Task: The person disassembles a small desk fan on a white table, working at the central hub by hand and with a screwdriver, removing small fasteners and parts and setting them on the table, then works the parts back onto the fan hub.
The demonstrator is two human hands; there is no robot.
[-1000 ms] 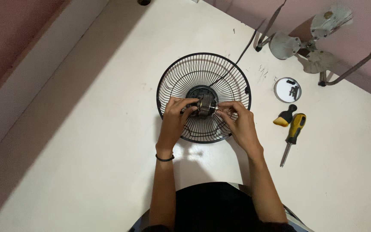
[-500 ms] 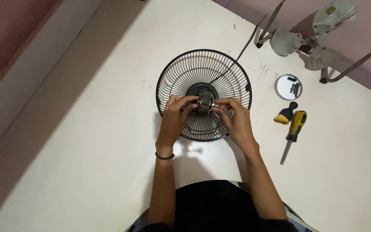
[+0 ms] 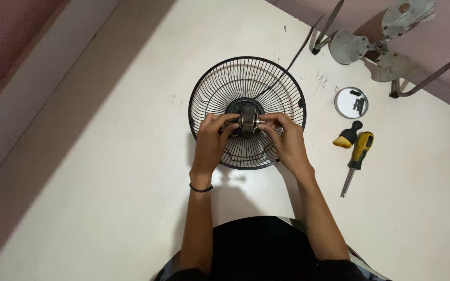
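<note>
Fan grille (image 3: 220, 88) of black wire lies flat on the white table (image 3: 105, 208), with the small motor (image 3: 247, 123) above its hub. My left hand (image 3: 212, 143) and right hand (image 3: 287, 143) pinch that motor from either side. Right of the grille lie a yellow screwdriver (image 3: 357, 158), a brush (image 3: 348, 136) and a round lid (image 3: 351, 102).

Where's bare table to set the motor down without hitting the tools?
Widest bare stretch: left of the fan guard, out to the table edge, beside the left hand. Smaller patch below the screwdriver. Crowded right of the right hand: brush, round lid, fan blades.
</note>
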